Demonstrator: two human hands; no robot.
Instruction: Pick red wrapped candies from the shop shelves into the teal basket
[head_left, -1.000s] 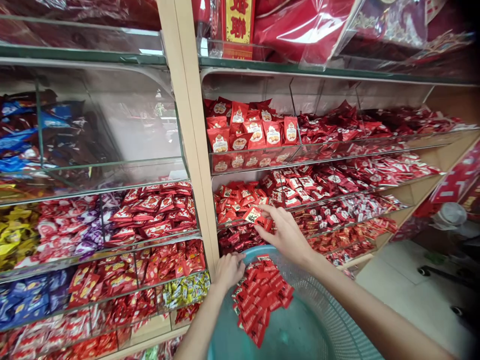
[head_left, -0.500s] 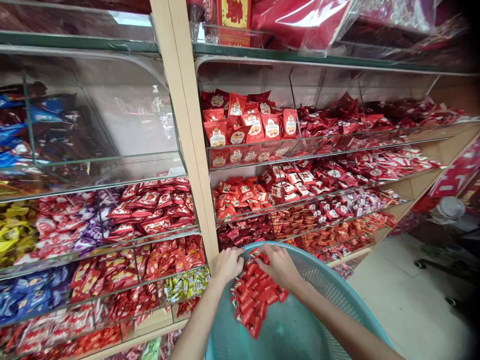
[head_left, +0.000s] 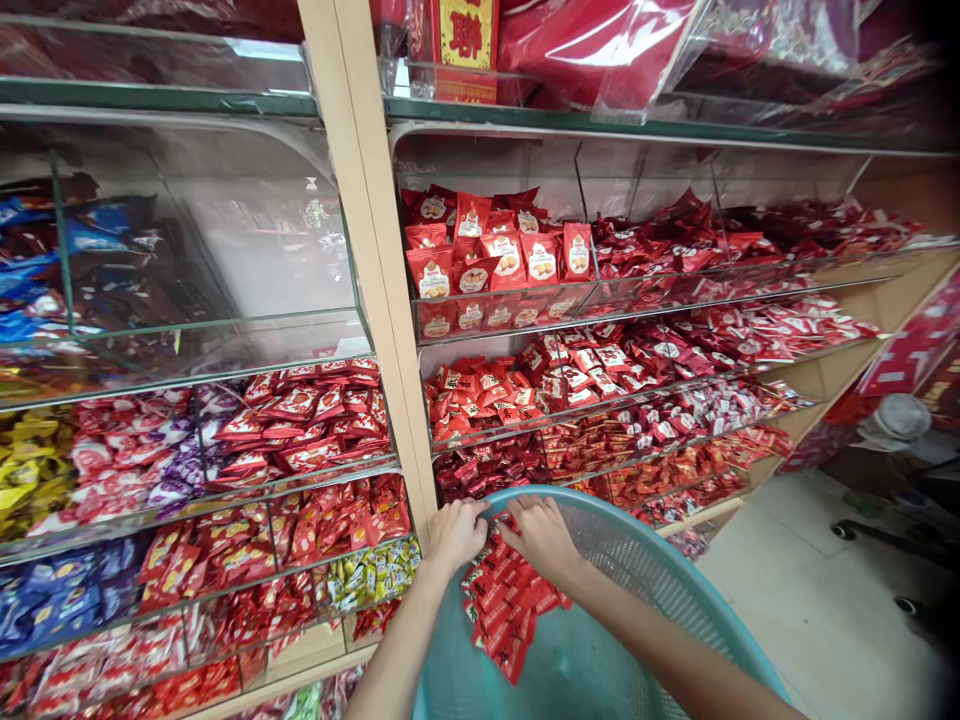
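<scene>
Some red packets (head_left: 496, 615) lay in the basket (head_left: 720, 615) and more remained on the shelf (head_left: 487, 436), the left hand (head_left: 456, 532) clamped on the rim (head_left: 577, 491), the right hand's (head_left: 544, 540) finger closure unclear.

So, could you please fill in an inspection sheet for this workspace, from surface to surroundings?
Surface: shelves with clear fronts, stocked with wrapped packs.
Things at hand: red packets lying in a blue-green basket.
Clutter: pale round object at far right, unclear what.
Hands: left hand at the basket's rim; right hand over the packets, grip unclear.
Cables: nothing seen.
Surroundings: tiled floor and dark wheels at right.
</scene>
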